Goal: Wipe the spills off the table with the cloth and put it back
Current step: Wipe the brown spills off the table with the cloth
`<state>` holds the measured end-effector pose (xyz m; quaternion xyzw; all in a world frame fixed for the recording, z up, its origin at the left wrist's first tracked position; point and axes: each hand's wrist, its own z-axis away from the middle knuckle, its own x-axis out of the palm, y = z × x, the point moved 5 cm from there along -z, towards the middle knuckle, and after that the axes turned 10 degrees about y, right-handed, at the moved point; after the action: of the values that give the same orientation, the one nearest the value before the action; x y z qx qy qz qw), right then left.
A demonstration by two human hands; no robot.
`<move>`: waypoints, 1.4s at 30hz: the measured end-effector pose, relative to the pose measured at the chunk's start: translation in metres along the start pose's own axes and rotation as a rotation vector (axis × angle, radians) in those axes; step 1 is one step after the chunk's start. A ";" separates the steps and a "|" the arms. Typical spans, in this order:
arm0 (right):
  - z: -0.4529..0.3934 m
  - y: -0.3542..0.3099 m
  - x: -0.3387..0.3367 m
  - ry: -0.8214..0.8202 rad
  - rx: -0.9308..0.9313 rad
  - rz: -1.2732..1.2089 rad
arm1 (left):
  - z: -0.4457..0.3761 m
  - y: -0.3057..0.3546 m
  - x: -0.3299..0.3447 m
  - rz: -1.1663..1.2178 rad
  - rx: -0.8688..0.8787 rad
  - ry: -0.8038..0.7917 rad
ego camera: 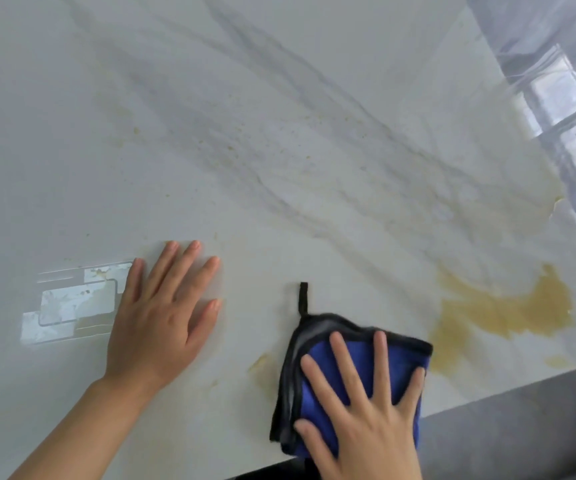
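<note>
Two bare hands lie flat on the white marble table [279, 98], both with fingers straight and spread, neither curled round anything. The left hand [162, 313] rests palm down in the lower left of the frame, touching nothing but the tabletop, just right of a bright window reflection [68, 303]. The right hand [369, 403] presses down on the cloth [331, 358] at the lower middle, its fingers fanned across the blue fabric.

That cloth is folded into a rough rectangle, blue with a black trim, and its long axis runs from the near table edge up and slightly right. A black hanging loop [303, 297] sticks out of its upper left corner and points straight toward the top of the frame, lying flat on the marble.

Just right of the cloth, in the lower right, spreads a large yellow-brown spill [508, 313], close to the cloth's right edge. A smaller smear [260, 367] sits just left of the cloth. Faint yellowish specks [231, 147] dot the marble higher up, toward the middle.
</note>
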<state>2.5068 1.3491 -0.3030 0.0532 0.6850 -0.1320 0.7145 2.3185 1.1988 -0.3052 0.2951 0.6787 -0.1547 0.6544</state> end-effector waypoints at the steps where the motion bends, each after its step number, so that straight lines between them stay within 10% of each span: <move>1: 0.008 -0.013 0.004 -0.023 -0.055 -0.005 | 0.000 0.000 0.000 -0.001 -0.004 -0.007; 7: -0.031 -0.047 0.002 0.067 -0.179 -0.076 | -0.001 0.000 0.001 -0.009 -0.006 -0.001; 16: -0.028 0.078 -0.009 -0.020 0.344 0.049 | 0.000 0.001 0.000 -0.008 -0.005 0.009; 25: -0.055 0.074 -0.005 0.029 0.057 0.039 | -0.001 0.000 0.004 0.004 -0.008 0.022; 32: -0.052 0.206 -0.016 -0.025 0.586 0.036 | -0.002 0.002 0.004 0.024 -0.015 0.027; 42: -0.073 0.151 -0.011 0.068 0.163 0.032 | -0.003 0.001 0.006 0.058 -0.015 0.045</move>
<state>2.4761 1.5140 -0.3124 0.1266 0.6950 -0.1738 0.6861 2.3165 1.2024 -0.3106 0.3131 0.6855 -0.1242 0.6455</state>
